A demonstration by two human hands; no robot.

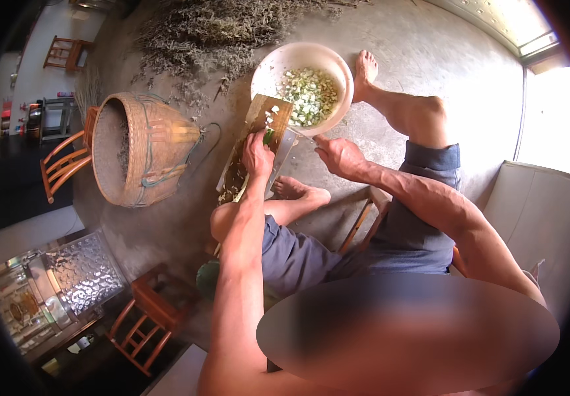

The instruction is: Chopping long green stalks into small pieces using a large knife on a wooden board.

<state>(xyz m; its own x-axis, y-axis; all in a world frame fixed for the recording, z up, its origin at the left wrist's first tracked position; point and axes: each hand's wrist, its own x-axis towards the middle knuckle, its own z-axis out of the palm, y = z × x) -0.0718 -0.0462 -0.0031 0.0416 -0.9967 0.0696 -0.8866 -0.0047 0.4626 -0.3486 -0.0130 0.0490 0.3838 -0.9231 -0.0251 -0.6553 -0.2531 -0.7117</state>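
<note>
My left hand presses a piece of green vegetable against a long wooden board. My right hand is closed around a knife, whose handle is mostly hidden in the fist. The blade points left, toward the board's right edge, close to the vegetable. Several pale cut pieces lie on the board ahead of my left hand. The board's far end overlaps the rim of a whitish basin. Chopped green and white vegetable pieces cover part of the basin's bottom.
A large woven basket lies tipped on its side at the left, near a wooden chair. Dried plants are spread over the concrete floor. Another chair stands lower left. My bare feet flank the basin and board.
</note>
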